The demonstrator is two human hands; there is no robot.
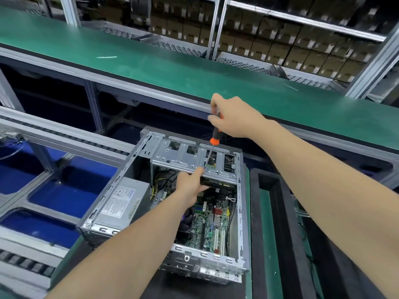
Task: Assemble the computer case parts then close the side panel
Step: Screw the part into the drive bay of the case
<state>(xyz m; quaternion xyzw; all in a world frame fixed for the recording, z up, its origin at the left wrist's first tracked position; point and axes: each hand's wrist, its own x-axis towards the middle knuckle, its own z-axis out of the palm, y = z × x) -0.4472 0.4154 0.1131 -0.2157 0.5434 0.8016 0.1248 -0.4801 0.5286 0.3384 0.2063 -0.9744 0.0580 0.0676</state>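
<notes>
- Case (243, 223) lies on its side, open face up, on a dark mat (155, 284).
- Blue bins (54, 190) sit left of the case, a black foam tray (274, 212) right of it, and a green belt (172, 67) behind it.
- Right hand (233, 117), above the case, is clamped on the orange-black screwdriver (216, 135). The steel shaft slants down to the cage (185, 157).
- Left hand (190, 187) reaches in over the motherboard (211, 223), forefinger at the tip. Whether it pinches anything, I cannot tell.
- Cage is stamped bare metal with cut-outs.
- Shelved cartons (280, 46) stand far behind the case.

The open computer case (216, 260) lies on its side on a black pad (183, 288) atop the green-matted workbench (248, 285), just beside a black foam tray (285, 234) on its right.
</notes>
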